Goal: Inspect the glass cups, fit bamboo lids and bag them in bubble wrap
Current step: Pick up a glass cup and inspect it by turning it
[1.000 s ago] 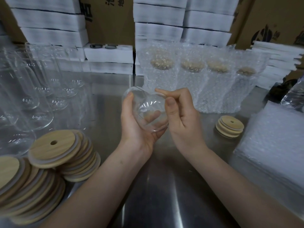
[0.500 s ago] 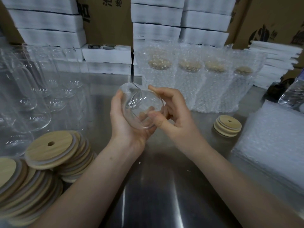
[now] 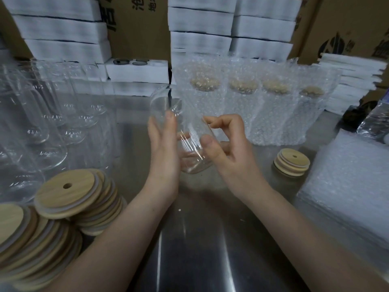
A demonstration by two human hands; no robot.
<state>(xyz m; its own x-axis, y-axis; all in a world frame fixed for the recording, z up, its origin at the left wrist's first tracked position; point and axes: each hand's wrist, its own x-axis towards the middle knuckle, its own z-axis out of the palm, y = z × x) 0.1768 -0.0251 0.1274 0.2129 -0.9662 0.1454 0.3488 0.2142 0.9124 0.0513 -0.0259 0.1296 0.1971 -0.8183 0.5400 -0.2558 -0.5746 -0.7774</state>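
Note:
I hold a clear glass cup above the steel table, between both hands. It stands nearly upright, mouth tilted up and away. My left hand holds its left side, thumb along the front and fingers showing through the glass behind. My right hand grips the right side, thumb pressed on the wall and index finger curled at the edge. Bamboo lids with straw holes lie heaped at lower left. A short lid stack sits to the right.
Several bare glass cups crowd the left side. Bubble-wrapped lidded cups stand in a row behind my hands. A pile of flat bubble-wrap bags lies at the right. White foam trays and cardboard boxes line the back.
The cup has turned from lying with its mouth towards me to nearly upright. My right hand's fingers have come out of the cup's mouth and now hold its side.

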